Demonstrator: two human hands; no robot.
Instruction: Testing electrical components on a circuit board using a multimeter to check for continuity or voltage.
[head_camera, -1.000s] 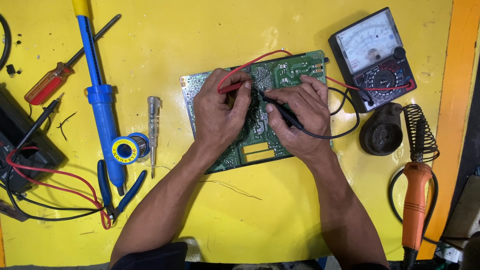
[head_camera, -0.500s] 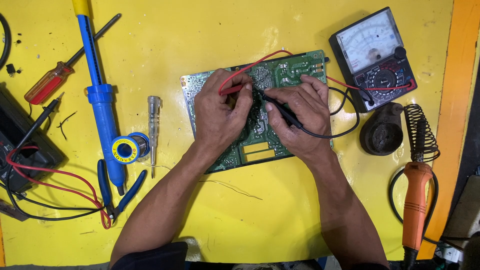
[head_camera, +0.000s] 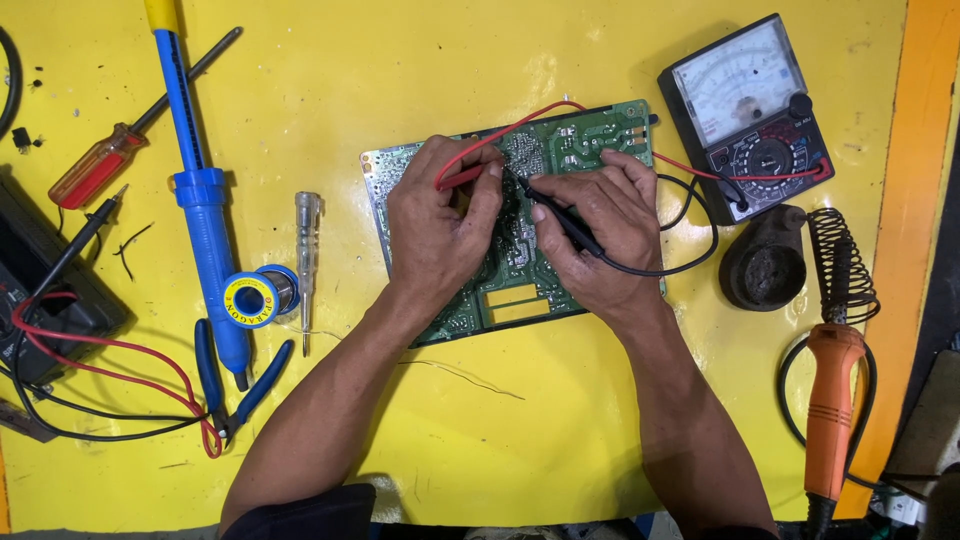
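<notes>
A green circuit board (head_camera: 590, 140) lies solder side up on the yellow table (head_camera: 400, 90). My left hand (head_camera: 435, 225) rests on the board and grips a red test probe (head_camera: 462, 177). My right hand (head_camera: 600, 235) grips a black test probe (head_camera: 560, 220), its tip touching the board's middle beside the red one. Red and black leads run from the probes to an analog multimeter (head_camera: 748, 110) at the upper right.
A blue desoldering pump (head_camera: 200, 190), solder spool (head_camera: 255, 295), tester screwdriver (head_camera: 306, 250), red-handled screwdriver (head_camera: 95, 175) and blue-handled pliers (head_camera: 235, 385) lie at left. An orange soldering iron (head_camera: 830, 400) in its coil stand (head_camera: 845, 265) and a dark round holder (head_camera: 765, 270) sit at right.
</notes>
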